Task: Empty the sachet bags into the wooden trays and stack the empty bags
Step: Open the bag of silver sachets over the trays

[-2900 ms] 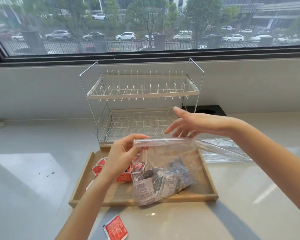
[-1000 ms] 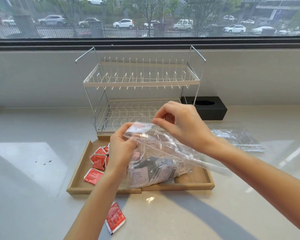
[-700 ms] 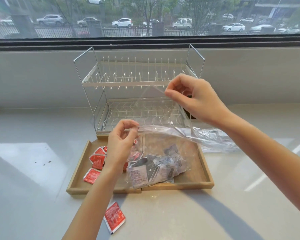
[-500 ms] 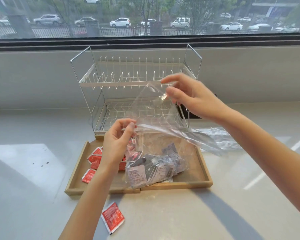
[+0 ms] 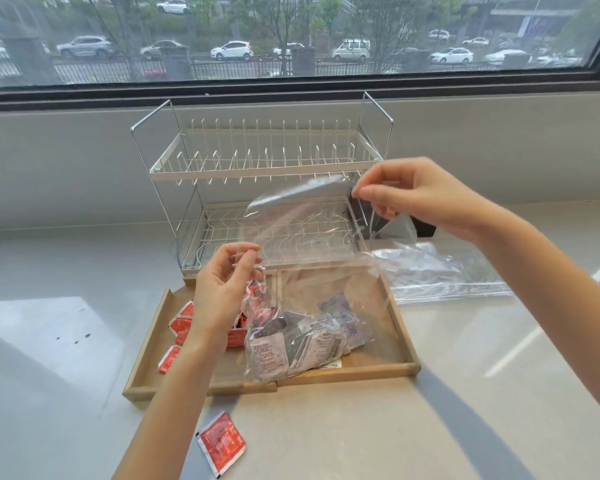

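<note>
Clear bag pulled open over the right tray, its grey sachets not yet tipped out.

The clear bag (image 5: 312, 271) hangs between both hands: the left hand (image 5: 222, 289) pinches its near lip, the right hand (image 5: 420, 199) pinches the far lip, raised. Grey sachets (image 5: 305, 341) sag below them inside the bag, over the wooden tray (image 5: 406, 344). By the left hand, red sachets (image 5: 181, 323) already fill the left tray; one red sachet (image 5: 221, 443) lies on the desk (image 5: 430, 427). An empty bag (image 5: 440, 275) lies under the right hand.

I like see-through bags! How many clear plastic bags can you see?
2. One bag is pinched open by both hands above the tray, grey sachets inside. One empty bag lies flat on the counter, right of the tray.
</note>
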The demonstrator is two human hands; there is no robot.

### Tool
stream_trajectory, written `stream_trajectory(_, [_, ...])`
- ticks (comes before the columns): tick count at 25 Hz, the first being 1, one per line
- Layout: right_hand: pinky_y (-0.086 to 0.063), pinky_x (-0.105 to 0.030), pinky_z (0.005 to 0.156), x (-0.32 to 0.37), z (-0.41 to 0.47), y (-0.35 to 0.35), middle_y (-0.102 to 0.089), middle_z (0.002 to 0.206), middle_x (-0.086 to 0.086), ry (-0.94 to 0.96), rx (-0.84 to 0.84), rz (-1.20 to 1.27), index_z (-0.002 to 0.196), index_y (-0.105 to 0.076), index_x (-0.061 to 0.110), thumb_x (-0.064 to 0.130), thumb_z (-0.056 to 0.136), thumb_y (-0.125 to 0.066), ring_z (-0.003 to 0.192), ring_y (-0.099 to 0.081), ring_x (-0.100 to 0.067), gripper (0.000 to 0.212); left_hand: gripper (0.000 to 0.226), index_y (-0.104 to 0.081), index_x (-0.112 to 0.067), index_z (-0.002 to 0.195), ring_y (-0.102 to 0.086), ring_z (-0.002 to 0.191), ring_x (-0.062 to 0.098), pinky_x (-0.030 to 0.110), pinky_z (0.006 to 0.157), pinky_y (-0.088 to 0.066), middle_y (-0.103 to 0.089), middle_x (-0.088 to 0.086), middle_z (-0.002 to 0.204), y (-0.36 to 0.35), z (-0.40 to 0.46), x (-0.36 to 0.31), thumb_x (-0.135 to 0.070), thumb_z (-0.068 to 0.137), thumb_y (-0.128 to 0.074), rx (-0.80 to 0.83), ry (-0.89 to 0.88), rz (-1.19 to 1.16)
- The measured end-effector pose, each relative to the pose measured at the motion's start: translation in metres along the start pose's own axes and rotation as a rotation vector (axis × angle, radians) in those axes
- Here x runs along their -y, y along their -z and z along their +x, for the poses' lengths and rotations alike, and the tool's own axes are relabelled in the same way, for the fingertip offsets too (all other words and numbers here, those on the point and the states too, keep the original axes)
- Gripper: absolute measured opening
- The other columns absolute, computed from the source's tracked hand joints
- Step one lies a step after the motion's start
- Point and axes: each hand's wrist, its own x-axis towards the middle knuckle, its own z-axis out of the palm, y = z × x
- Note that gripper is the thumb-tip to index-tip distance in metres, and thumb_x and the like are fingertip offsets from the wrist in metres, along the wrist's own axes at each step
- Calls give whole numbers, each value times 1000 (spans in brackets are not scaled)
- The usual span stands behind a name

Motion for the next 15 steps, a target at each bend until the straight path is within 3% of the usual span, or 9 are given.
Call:
stream_trajectory(4, [-47,-11,61,14,6,0,-63,59,21,74,-10,-71,90,-64,18,20,88,-55,56,-54,3,10,12,-60,-23,84,-56,56,-4,9,56,-47,-60,-5,77,2,1,1,-14,87,-53,2,-10,6])
stream_trajectory(8, [-51,-20,79,-13,-1,3,-68,86,14,-123,183,-145,109,-60,25,46,79,-49,81,-63,1,38,12,-59,-22,84,-57,55,-4,9,55,-47,-61,-3,78,4,1,2,-13,88,-52,-23,-9,-8])
stream_trajectory(10, [-51,-20,74,-30,-9,7,-67,82,10,-207,213,-144,105,-63,21,46,77,-53,74,-61,-3,38,12,-59,-22,84,-58,54,-4,9,55,-48,-61,-3,79,5,1,3,-13,88,-52,-34,-1,-13])
stream_trajectory(13, [-43,-15,58,-32,-12,19,-61,59,10,-178,39,-128,85,-66,16,24,84,-60,55,-52,-2,11,13,-59,-23,84,-58,53,-5,9,55,-47,-61,-3,79,5,2,3,-14,88,-51,-47,7,-2])
stream_trajectory(15, [-44,-8,55,-19,-8,32,-64,54,17,-70,-134,-144,81,-65,17,14,83,-61,51,-54,5,5,12,-60,-24,84,-58,54,-5,11,57,-48,-61,-4,78,4,2,2,-15,88,-52,-38,9,5])
